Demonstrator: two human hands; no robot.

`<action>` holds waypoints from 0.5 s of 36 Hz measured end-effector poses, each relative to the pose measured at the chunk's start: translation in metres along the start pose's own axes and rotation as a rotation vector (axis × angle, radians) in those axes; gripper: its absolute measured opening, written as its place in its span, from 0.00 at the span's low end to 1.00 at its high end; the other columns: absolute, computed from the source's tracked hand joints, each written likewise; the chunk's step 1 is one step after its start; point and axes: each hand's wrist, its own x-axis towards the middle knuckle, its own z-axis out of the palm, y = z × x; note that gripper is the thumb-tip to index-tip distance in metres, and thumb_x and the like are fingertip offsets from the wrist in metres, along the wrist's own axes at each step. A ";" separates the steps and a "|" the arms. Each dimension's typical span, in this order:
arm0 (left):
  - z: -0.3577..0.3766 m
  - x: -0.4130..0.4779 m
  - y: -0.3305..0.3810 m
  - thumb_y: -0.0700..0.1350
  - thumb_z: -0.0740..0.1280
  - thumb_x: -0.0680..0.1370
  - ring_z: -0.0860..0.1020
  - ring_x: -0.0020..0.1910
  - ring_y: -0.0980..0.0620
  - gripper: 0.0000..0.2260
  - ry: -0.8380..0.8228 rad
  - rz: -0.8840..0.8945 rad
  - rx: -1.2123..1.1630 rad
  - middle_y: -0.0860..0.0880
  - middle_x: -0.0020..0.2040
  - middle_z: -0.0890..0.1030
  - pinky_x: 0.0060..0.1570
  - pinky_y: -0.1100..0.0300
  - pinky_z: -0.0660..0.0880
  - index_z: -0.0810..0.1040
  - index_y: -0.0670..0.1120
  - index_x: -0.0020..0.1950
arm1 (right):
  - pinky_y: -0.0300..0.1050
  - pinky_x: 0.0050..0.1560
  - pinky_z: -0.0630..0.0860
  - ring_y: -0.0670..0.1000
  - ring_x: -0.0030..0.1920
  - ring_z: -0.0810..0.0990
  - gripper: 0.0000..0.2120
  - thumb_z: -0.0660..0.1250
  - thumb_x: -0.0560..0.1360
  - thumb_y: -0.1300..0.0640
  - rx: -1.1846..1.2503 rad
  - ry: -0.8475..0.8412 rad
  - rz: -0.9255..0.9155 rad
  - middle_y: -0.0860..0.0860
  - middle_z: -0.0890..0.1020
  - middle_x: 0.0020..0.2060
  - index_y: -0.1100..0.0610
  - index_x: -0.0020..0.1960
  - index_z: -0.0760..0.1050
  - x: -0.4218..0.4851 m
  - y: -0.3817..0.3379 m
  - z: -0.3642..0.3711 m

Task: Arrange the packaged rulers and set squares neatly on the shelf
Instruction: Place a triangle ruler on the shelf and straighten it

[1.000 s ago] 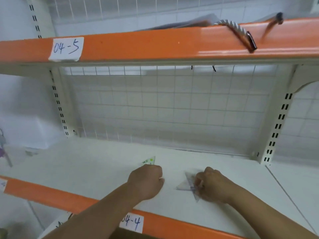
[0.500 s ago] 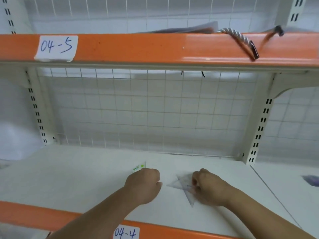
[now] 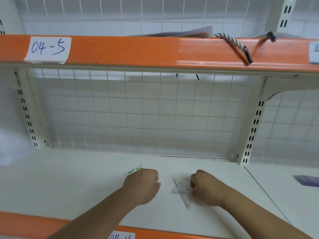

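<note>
On the white shelf board [image 3: 69,187] my left hand [image 3: 142,184] is closed over a packaged ruler [image 3: 134,169]; only its tip with green dots sticks out behind the knuckles. My right hand [image 3: 205,188] is closed on clear packaged set squares [image 3: 181,190], which lie flat and overlap like a star, one corner pointing toward the front edge. The two hands are a short gap apart near the middle of the shelf.
A wire grid panel [image 3: 138,114] backs the shelf. The orange upper shelf edge [image 3: 138,50] carries a "04-5" label [image 3: 48,49], and a rope handle [image 3: 231,45] hangs over it. A purple item [image 3: 307,180] lies on the neighbouring shelf at right. The orange front edge [image 3: 25,221] runs below.
The view has shifted to the right and tilted upward. Both hands stay closed on their items at about the same spots on the shelf.
</note>
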 end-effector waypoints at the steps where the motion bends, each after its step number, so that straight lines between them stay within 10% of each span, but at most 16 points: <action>1: 0.000 0.001 0.000 0.53 0.56 0.82 0.75 0.60 0.48 0.14 0.000 0.003 0.002 0.49 0.59 0.78 0.57 0.56 0.73 0.75 0.48 0.62 | 0.41 0.45 0.67 0.51 0.45 0.69 0.09 0.59 0.77 0.57 -0.011 0.004 0.005 0.53 0.69 0.48 0.59 0.53 0.74 0.000 -0.001 0.000; 18: 0.009 0.019 0.022 0.51 0.56 0.82 0.78 0.55 0.48 0.13 -0.017 0.173 0.014 0.50 0.57 0.79 0.51 0.57 0.74 0.76 0.48 0.58 | 0.44 0.55 0.73 0.52 0.57 0.75 0.11 0.62 0.79 0.54 0.072 0.269 0.093 0.50 0.74 0.60 0.54 0.60 0.72 -0.035 0.020 -0.006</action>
